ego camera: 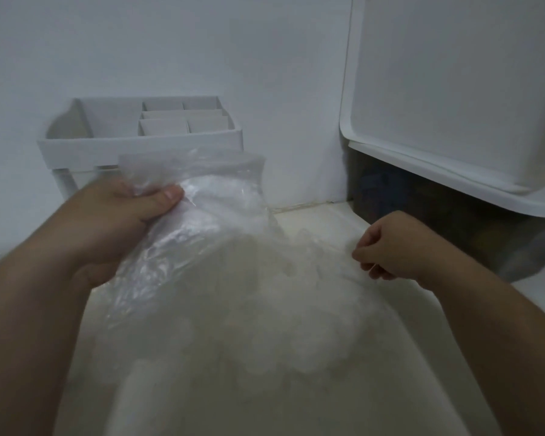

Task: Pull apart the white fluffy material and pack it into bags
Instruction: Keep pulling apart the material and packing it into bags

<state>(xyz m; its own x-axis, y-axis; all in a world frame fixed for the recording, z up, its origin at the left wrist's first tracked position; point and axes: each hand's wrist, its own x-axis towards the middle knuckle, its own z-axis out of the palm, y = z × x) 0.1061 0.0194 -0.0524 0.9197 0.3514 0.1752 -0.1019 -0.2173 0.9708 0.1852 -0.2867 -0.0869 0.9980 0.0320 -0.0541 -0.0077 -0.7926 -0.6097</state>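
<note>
A clear plastic bag [202,196] with some white fluffy material inside is held up at centre left. My left hand [120,215] grips its side, thumb pressed across the plastic. A loose heap of white fluffy material [296,309] lies on the pale surface below and to the right of the bag. My right hand [390,247] hovers at the heap's right edge with fingers curled, pinching a thin wisp of the fluff.
A white compartment organiser [139,136] stands against the wall behind the bag. At right a white bin [453,105] rests on a dark container [453,231]. A white roll-like object [139,398] lies near the bottom, blurred.
</note>
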